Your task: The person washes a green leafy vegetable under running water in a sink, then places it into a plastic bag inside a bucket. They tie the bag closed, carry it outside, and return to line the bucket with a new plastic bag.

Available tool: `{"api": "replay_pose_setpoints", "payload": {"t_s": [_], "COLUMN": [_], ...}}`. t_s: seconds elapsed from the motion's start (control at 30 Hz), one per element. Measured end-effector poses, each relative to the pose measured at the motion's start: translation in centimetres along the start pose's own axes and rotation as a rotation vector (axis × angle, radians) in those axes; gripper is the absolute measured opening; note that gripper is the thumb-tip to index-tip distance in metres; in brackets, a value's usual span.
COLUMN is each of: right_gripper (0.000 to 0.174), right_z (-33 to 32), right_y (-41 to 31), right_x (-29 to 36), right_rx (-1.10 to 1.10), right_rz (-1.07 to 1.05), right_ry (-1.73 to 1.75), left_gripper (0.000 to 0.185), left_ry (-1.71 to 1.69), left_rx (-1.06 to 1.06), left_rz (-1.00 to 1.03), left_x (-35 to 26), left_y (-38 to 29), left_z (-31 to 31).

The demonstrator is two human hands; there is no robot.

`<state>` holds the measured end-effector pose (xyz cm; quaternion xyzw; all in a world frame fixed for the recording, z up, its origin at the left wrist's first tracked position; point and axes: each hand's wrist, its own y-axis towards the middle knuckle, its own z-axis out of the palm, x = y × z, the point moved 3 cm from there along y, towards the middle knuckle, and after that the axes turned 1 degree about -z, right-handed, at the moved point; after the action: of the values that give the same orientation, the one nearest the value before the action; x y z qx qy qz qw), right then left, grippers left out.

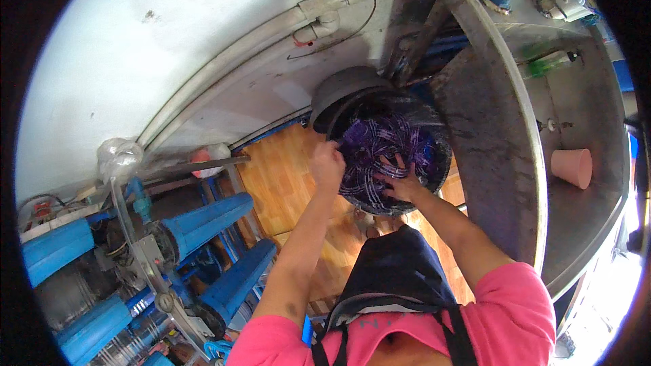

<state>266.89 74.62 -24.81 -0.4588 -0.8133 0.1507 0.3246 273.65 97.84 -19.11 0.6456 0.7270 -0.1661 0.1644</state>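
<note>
Before me stands a round black tub [441, 162] filled with dark purple, patterned pieces [379, 137] that look wet or shiny; their material is not plain. My right hand [402, 180] reaches into the tub from the near side, fingers spread on top of the pieces. At the tub's left rim is my left hand [327, 162], fingers curled and somewhat blurred; whether it holds anything cannot be told. Behind the tub, against the wall, sits a grey round container [346, 86].
A metal sink or trough [488, 112] rises at the right, with a pink plastic cup [571, 168] and a green bottle [549, 64] in it. Machinery with blue covers [206, 223] stands at the left. Pale pipes [239, 43] run along the wall above the wood-patterned floor [277, 178].
</note>
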Motion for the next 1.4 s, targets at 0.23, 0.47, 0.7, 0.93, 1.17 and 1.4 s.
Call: {"api": "replay_pose_setpoints", "payload": {"t_s": [0.23,0.47,0.7,0.93,1.17,1.4], "right_gripper": [0.065,0.065,0.068,0.071,0.074,0.077], "right_z": [3.7,7.6,11.1,12.5,13.6,9.3], "right_y": [3.3,6.2,8.9,12.1,12.7,5.5], "right_x": [-2.9,-5.2,-6.9,-8.6,-9.6,-6.1], "right_rx": [0.201,0.206,0.212,0.186,0.176,0.234], "right_rz": [0.102,0.194,0.253,0.283,0.243,0.112], "right_ry": [0.009,-0.096,-0.148,-0.184,-0.229,-0.238], "left_gripper": [0.035,0.020,0.011,0.006,0.015,0.035], "left_ry": [-0.206,0.211,0.062,-0.177,-0.861,-0.417], "left_rx": [0.291,0.299,0.254,0.309,0.310,0.505], "left_rz": [-0.177,-0.230,0.017,-0.145,-0.762,-0.598], "left_x": [4.0,1.0,-1.7,-2.2,-1.2,-1.6], "left_y": [0.2,-0.9,-4.2,-6.0,-5.6,-5.9], "left_z": [1.2,-1.1,-1.7,0.6,3.3,1.8]}}
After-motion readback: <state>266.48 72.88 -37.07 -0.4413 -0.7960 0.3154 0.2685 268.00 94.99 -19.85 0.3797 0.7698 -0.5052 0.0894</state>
